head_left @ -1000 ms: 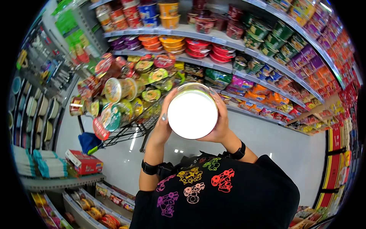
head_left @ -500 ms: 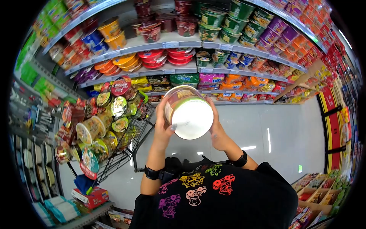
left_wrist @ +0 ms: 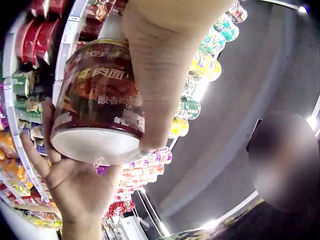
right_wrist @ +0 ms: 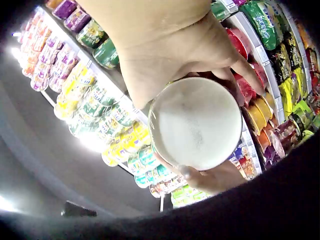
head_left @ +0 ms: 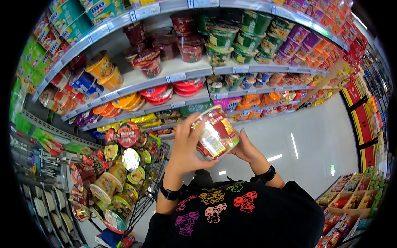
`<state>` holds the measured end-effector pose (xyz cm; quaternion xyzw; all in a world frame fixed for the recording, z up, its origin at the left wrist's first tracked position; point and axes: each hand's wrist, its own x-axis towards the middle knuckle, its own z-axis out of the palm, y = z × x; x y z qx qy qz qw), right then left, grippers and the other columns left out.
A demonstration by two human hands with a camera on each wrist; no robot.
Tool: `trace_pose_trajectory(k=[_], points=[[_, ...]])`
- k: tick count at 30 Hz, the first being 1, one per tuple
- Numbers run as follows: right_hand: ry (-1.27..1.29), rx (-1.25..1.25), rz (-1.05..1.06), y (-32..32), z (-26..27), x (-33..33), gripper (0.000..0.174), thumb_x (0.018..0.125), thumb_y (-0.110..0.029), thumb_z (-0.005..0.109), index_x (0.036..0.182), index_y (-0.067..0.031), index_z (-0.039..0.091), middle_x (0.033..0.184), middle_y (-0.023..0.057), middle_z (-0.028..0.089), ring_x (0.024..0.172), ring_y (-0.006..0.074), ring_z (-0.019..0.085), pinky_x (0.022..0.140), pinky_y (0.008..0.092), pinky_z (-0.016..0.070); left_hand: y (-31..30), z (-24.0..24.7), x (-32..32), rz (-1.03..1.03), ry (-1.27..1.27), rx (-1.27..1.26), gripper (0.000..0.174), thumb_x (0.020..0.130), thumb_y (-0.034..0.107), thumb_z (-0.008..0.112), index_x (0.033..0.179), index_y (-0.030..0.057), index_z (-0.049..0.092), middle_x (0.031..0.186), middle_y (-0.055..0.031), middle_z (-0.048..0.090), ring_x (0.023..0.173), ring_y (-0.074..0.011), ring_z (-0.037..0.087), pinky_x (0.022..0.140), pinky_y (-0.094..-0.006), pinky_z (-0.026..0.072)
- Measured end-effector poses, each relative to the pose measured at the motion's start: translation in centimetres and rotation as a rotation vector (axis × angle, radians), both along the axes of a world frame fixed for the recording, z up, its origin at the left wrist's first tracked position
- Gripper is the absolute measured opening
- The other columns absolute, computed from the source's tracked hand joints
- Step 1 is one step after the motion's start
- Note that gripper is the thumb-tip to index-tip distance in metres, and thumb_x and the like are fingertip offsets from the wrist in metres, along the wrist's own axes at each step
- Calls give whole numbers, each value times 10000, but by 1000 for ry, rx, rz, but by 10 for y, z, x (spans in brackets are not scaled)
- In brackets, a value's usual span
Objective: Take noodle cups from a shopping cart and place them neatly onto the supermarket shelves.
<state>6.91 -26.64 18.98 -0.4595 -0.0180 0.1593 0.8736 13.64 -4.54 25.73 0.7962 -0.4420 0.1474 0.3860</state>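
Evidently to bring its printed side uppermost, the noodle bowl (head_left: 215, 133) was held tilted before the shelves (head_left: 178, 77), beside the cart (head_left: 154, 167). The left hand (head_left: 187, 142) had its fingers wrapped round the wall, and the right hand (head_left: 245, 148) cupped the base.

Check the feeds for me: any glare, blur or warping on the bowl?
Head view: fisheye bends the shelves, corners are black, and the bowl between the left hand and right hand is smeared, with glare on its label. Left wrist view: the label is fairly sharp, the background soft. Right wrist view: the bowl's white base is washed out, edges dark.
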Motion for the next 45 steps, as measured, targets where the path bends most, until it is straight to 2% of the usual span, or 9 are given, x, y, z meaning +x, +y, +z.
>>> trace_pose_trajectory(k=[5, 11, 15, 16, 23, 34, 37, 41, 45], points=[[-29, 124, -43, -9, -9, 62, 680, 917, -465, 526, 1405, -38, 323, 1364, 123, 469, 1236, 229, 481, 1015, 411, 411, -8, 13, 58, -78, -82, 169, 1217, 486, 527, 834, 1442, 84, 226, 1407, -223, 299, 1180, -413, 373, 970, -490, 342], [-157, 182, -273, -4, -9, 119, 856, 820, -394, 690, 1434, -17, 229, 1391, 114, 426, 1257, 210, 453, 1036, 365, 389, -17, -14, 115, 107, 59, -126, 1491, 414, 658, 816, 1475, 52, -39, 1507, -274, 72, 1375, -425, 168, 1087, -510, 238], [-361, 76, -389, -3, -2, 167, 1023, 733, -327, 796, 1458, -21, 143, 1414, 102, 376, 1295, 196, 393, 1066, 355, 340, -16, -34, 152, 64, 339, -156, 1281, 547, 496, 839, 1472, 16, 94, 1490, -222, 231, 1355, -338, 289, 1107, -437, 239], [-419, 35, -425, -3, 1, 181, 1052, 716, -310, 815, 1461, -21, 131, 1418, 100, 365, 1301, 193, 381, 1072, 354, 330, -16, -29, 155, 67, 379, -59, 1038, 610, 281, 833, 1424, -5, 255, 1468, -204, 293, 1359, -369, 284, 1108, -433, 245], [-648, -192, -291, -27, 7, 270, 1113, 658, -239, 846, 1463, -24, 107, 1466, 128, 265, 1346, 240, 303, 1091, 377, 275, -41, -5, 198, 174, 621, -118, 766, 625, 152, 824, 1258, -9, 423, 1218, -209, 520, 1180, -368, 474, 985, -428, 377], [-712, -484, -167, -38, 39, 350, 1112, 721, -200, 768, 1458, 14, -37, 1446, 239, 213, 1346, 329, 274, 1085, 405, 264, -67, 0, 283, 315, 329, -100, 635, 586, 85, 808, 1157, 6, 541, 1170, -160, 577, 1105, -315, 545, 952, -394, 419], [-910, -854, -297, -45, 37, 368, 1091, 730, -196, 759, 1445, 46, -29, 1428, 256, 226, 1325, 354, 297, 1078, 413, 270, -72, 6, 310, 234, 411, -138, 649, 596, 69, 795, 1178, -5, 519, 1168, -157, 579, 1091, -302, 555, 949, -382, 422], [-833, -926, -390, -43, 29, 384, 1050, 743, -225, 759, 1425, 77, 19, 1373, 290, 276, 1278, 388, 347, 1049, 421, 307, -78, -4, 338, 119, 595, -359, 670, 619, 8, 769, 1224, -5, 480, 1184, -115, 581, 1101, -207, 547, 952, -340, 429], [-756, -799, -363, -41, 45, 392, 1000, 771, -234, 733, 1412, 97, 41, 1354, 310, 286, 1235, 422, 378, 1018, 448, 333, -81, -1, 360, 145, 643, -258, 655, 590, -19, 717, 1214, -5, 517, 1191, -96, 587, 1121, -190, 534, 985, -332, 392]])
